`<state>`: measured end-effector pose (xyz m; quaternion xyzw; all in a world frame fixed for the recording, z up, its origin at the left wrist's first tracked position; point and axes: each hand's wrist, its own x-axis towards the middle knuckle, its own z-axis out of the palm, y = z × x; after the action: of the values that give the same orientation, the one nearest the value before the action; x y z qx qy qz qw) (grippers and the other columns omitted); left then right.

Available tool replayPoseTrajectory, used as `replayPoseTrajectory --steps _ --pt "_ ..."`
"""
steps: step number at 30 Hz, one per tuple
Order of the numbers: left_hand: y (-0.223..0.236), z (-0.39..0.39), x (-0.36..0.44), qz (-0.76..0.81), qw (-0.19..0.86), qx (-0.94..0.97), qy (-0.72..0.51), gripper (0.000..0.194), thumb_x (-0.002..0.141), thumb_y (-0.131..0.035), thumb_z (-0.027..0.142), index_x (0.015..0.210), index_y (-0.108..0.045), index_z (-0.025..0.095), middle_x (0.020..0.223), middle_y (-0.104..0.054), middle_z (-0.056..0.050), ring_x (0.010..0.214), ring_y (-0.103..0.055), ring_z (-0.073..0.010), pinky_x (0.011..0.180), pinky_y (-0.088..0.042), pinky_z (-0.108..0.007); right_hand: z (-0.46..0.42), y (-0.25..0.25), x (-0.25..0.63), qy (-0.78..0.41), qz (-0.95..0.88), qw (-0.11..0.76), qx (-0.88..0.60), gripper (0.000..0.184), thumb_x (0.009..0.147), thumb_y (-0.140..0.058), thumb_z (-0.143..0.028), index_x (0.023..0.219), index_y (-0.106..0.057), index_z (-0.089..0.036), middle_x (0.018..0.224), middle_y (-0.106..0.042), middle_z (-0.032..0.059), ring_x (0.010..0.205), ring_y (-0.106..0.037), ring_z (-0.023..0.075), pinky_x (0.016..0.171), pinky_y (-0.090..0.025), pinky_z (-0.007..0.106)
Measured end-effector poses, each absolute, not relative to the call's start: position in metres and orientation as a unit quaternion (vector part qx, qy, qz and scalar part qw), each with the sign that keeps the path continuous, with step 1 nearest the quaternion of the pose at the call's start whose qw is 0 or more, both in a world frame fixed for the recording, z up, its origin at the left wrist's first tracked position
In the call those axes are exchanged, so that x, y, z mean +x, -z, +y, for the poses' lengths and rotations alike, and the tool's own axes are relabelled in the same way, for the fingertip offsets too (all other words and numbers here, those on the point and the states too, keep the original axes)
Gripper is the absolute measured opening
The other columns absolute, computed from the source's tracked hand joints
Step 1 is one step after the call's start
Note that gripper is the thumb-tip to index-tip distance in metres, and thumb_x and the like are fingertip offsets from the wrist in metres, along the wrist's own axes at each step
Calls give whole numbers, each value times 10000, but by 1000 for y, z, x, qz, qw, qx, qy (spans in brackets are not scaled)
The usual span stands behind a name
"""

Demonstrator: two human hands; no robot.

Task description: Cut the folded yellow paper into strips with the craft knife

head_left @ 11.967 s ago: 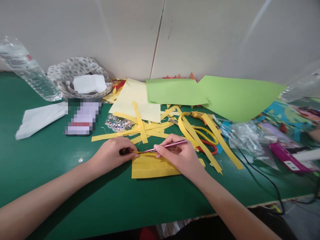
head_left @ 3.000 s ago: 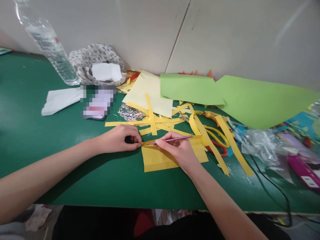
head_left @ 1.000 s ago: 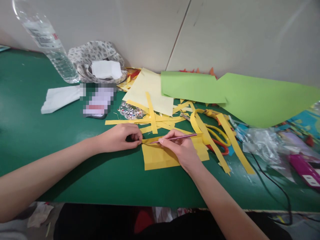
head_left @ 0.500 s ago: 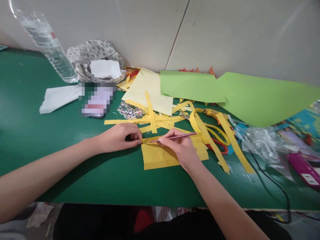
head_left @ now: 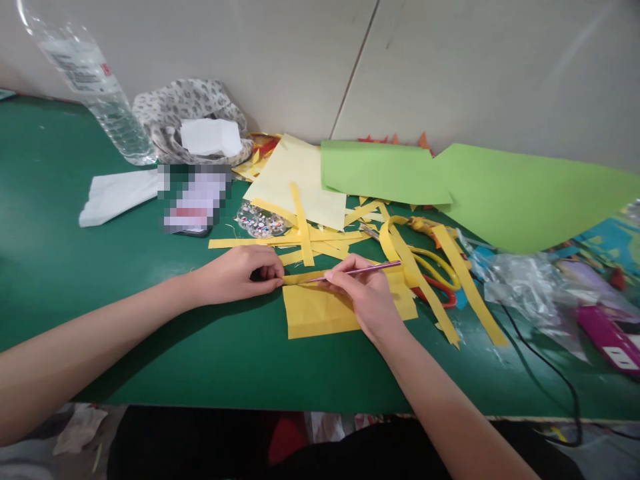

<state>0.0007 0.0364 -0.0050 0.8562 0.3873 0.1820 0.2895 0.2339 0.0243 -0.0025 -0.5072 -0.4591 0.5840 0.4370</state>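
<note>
A sheet of yellow paper (head_left: pixel 320 310) lies on the green table, its far edge folded into a narrow strip. At the left end of that fold, my left hand (head_left: pixel 257 273) is closed, thumb and fingertips pinching the paper's corner. My right hand (head_left: pixel 363 287) grips a slim, metallic purple-pink pen-like tool (head_left: pixel 373 269); its thin tip points left and lies along the fold. Whether the tip is a blade or a point is too small to tell. Part of the sheet is hidden under my right hand.
Loose yellow strips (head_left: pixel 303 230) and scissors with yellow and red handles (head_left: pixel 440 270) lie beyond the sheet. Green paper (head_left: pixel 495 193) leans by the wall. A water bottle (head_left: pixel 95 87), a phone (head_left: pixel 197 207) and a patterned cloth bag (head_left: pixel 185 100) stand left; clear plastic (head_left: pixel 525 280) lies right.
My right hand and the tool have slid slightly to the right along the fold. My left hand stays at the corner.
</note>
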Motion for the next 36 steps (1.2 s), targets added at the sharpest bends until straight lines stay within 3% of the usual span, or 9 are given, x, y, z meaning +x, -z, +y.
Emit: replayPoseTrajectory --steps 20,36 --pt "5 36 0 389 293 855 -179 147 883 -522 281 858 -620 175 759 -593 -6 665 -512 -115 604 -399 -228 22 0 231 -581 -423 477 -506 230 629 -717 -195 553 -499 -203 565 -503 -62 601 -633 129 747 -592 357" --pt "4 34 2 403 278 849 -197 123 865 -534 259 838 -619 174 726 -586 0 644 -514 -110 579 -394 -217 21 -4 231 -583 -425 477 -501 234 616 -684 -162 503 -484 -204 564 -470 -57 550 -532 105 678 -585 343"
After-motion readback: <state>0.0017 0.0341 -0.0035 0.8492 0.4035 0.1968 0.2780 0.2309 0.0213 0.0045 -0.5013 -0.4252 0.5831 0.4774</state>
